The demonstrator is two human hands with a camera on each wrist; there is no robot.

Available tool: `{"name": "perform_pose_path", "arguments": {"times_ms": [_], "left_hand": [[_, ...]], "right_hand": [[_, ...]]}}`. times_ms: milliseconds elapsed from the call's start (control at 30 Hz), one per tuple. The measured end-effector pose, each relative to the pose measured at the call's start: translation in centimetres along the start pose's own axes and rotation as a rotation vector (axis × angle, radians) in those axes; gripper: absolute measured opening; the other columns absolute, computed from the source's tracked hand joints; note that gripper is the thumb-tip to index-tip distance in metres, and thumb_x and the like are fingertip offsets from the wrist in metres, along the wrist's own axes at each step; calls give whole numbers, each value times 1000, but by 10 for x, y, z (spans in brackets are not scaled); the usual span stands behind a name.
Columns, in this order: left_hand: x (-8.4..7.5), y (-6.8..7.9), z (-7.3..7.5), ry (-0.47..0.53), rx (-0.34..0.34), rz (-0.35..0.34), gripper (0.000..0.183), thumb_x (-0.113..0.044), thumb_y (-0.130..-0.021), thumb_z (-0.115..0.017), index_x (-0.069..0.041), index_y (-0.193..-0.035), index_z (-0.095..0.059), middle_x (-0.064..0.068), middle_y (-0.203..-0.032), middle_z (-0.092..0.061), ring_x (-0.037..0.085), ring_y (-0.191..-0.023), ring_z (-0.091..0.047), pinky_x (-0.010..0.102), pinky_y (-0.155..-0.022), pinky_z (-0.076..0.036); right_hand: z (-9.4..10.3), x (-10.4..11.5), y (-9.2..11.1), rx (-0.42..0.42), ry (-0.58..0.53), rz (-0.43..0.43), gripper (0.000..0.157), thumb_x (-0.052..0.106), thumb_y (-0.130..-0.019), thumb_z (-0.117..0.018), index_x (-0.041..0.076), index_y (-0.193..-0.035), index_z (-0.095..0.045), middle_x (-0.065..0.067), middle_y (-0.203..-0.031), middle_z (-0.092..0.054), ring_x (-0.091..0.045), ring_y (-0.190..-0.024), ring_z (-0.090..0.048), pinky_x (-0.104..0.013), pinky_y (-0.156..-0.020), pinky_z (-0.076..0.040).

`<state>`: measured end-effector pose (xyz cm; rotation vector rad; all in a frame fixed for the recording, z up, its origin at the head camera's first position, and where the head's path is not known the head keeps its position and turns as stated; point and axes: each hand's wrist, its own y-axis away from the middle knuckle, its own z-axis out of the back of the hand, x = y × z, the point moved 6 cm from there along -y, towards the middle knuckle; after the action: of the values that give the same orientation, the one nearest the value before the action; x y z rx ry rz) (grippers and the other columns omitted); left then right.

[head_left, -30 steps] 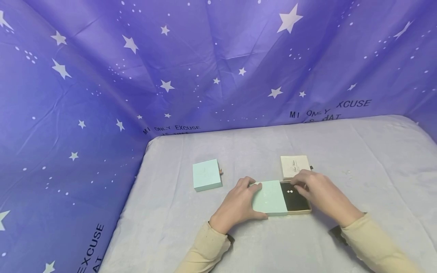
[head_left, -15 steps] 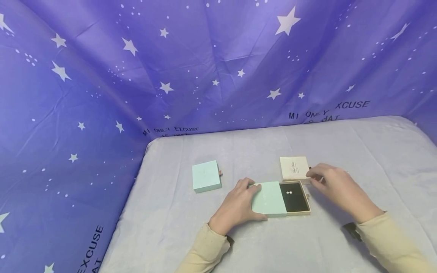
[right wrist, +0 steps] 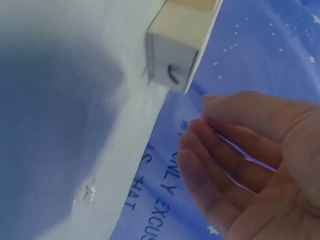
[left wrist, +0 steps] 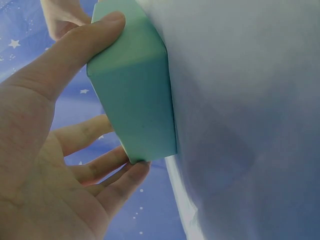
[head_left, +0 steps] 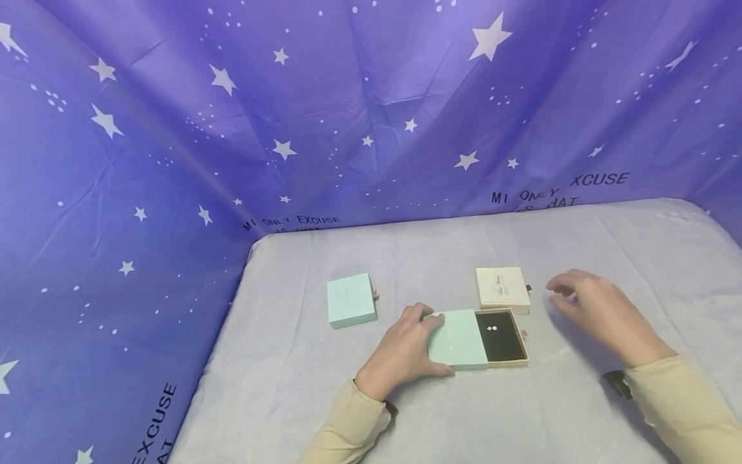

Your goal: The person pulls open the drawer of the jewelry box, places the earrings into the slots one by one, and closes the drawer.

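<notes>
My left hand [head_left: 401, 357] grips a mint-green jewellery box [head_left: 460, 338], thumb on one side and fingertips on the other; the left wrist view shows this hold on the green sleeve [left wrist: 137, 100] closely. Its drawer [head_left: 527, 354] is slid part way out to the right. On the black pad [head_left: 505, 343] inside lies a pair of small shiny pieces that look like earrings [head_left: 492, 328]. To the right of the boxes, my right hand [head_left: 608, 316] hovers over the cloth with loosely bent fingers, holding nothing. Small silvery jewellery [right wrist: 86, 191] lies on the cloth in the right wrist view.
A cream box [head_left: 500, 289] with a dark pull tab stands just behind the drawer. Further left is a second mint-green box [head_left: 350, 299], closed, with an orange-brown tab. Pale cloth [head_left: 278, 399] covers the table, and a purple star-patterned curtain [head_left: 348, 96] hangs behind.
My right hand has left the drawer and moved right, past the cream box, over the cloth. My left hand keeps its grip; the drawer stays out.
</notes>
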<state>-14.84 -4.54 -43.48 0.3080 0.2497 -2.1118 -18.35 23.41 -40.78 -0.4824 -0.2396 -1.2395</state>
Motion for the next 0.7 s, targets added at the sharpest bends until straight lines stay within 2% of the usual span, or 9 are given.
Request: {"name": "perform_pose_path", "arguments": {"times_ms": [167, 333, 700], "left_hand": [[0, -1, 0, -3, 3, 1, 88, -53, -62, -90, -13, -135, -61, 4, -132, -53, 16, -119, -51, 25, -94, -50], [1, -1, -1, -9, 0, -4, 88, -54, -62, -90, -13, -135, -61, 4, -132, -53, 17, -119, -52, 25, -95, -51], [1, 0, -1, -15, -1, -4, 87, -54, -62, -89, -13, -134, -61, 4, -132, -53, 17, -119, -52, 25, -93, -51]], "right_hand": [[-3, -18, -2, 40, 24, -11, 31, 4, -83, -72, -9, -110, -66, -34, -113, -63, -52, -99, -61, -67, -88, -44], [-8, -34, -2, 71, 50, -8, 35, 2, -81, -73, -12, -112, -64, -35, -114, -62, -55, -105, -56, -69, -93, -40], [-11, -58, -4, 112, 107, -30, 30, -1, -76, -73, -15, -102, -65, -37, -101, -64, -56, -95, -59, -67, -86, -44]]}}
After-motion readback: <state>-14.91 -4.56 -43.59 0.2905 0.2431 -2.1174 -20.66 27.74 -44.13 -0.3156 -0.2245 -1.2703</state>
